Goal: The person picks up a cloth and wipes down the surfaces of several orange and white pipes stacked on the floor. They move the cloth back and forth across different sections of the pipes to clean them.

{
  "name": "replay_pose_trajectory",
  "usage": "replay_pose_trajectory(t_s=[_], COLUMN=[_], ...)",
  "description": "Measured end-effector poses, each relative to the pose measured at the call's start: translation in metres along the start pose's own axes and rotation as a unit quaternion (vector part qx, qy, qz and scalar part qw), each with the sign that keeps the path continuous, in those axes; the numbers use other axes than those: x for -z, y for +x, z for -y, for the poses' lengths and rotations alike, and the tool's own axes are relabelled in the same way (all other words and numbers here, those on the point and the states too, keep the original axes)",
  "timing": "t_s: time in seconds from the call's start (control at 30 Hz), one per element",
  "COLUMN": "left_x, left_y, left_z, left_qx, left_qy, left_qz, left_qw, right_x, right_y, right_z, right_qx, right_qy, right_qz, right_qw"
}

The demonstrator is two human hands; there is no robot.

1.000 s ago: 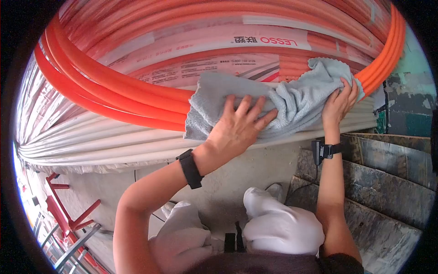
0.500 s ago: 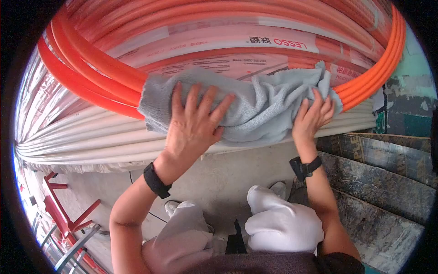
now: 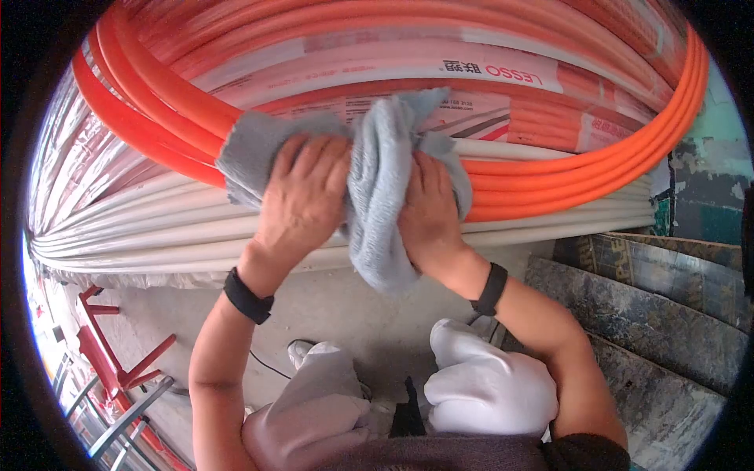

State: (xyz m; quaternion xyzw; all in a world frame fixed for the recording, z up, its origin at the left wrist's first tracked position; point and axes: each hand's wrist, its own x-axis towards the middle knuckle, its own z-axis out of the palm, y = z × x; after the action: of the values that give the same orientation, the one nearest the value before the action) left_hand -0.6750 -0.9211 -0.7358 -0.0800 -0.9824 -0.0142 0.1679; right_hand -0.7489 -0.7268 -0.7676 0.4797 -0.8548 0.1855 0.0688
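A grey-blue cloth [image 3: 381, 188] lies over a bundle of orange pipes [image 3: 550, 184] and is bunched up into a thick fold in the middle. My left hand [image 3: 306, 188] presses on the cloth's left part, its fingers curled over the pipes. Just right of the fold, my right hand [image 3: 430, 208] grips the cloth's right part around the pipes, with its fingertips partly hidden by the fabric. Orange pipes show bare on both sides of the cloth.
Behind are plastic-wrapped red coils [image 3: 338, 51] with a printed label. White pipes [image 3: 141, 235] run beneath the orange ones. A red metal frame [image 3: 106, 345] stands at lower left, dark stained boards [image 3: 652, 314] lie at right, and concrete floor [image 3: 314, 314] shows below.
My right hand has slid left along the pipes toward my left hand, bunching the cloth between them and baring more orange pipe on the right. My left hand's fingers have drawn together.
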Motion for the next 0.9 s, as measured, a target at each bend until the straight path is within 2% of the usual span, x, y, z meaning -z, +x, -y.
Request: replay_pose_trajectory(t_s=[0.03,0.13,0.17,0.27,0.47,0.57,0.67,0.77,0.87,0.9], left_x=[0.003,0.007,0.007,0.004,-0.002,-0.002,-0.003,-0.005,-0.008,-0.011], left_y=[0.003,0.012,0.016,0.018,0.020,0.022,0.023,0.024,0.020,0.020], left_z=[0.005,0.014,0.013,0.011,0.009,0.006,0.002,-0.002,-0.013,-0.021], left_qx=[0.003,0.028,0.038,0.046,0.063,0.086,0.114,0.112,0.103,0.095], left_qy=[-0.001,0.013,0.009,0.030,0.048,0.044,0.031,0.046,0.039,0.037], left_qz=[-0.010,-0.018,-0.030,-0.037,-0.062,-0.060,-0.092,-0.124,-0.114,-0.092], left_qw=[1.000,0.999,0.999,0.998,0.995,0.993,0.989,0.985,0.987,0.991], right_x=[0.002,0.006,0.006,-0.004,-0.008,-0.007,-0.011,0.000,0.007,0.010], right_y=[0.008,0.026,0.027,0.027,0.024,0.022,0.016,0.007,-0.013,-0.020], right_z=[-0.003,-0.006,-0.007,-0.009,-0.015,-0.016,-0.024,-0.035,-0.053,-0.060], right_qx=[0.047,0.090,0.075,0.071,0.105,0.090,0.082,0.035,-0.027,-0.028], right_qy=[-0.067,-0.091,-0.050,-0.136,-0.127,-0.054,0.060,0.133,0.176,0.139], right_qz=[0.011,0.052,0.000,0.084,0.065,0.070,-0.014,0.021,0.020,0.014], right_qw=[0.997,0.990,0.996,0.985,0.984,0.992,0.995,0.990,0.984,0.990])
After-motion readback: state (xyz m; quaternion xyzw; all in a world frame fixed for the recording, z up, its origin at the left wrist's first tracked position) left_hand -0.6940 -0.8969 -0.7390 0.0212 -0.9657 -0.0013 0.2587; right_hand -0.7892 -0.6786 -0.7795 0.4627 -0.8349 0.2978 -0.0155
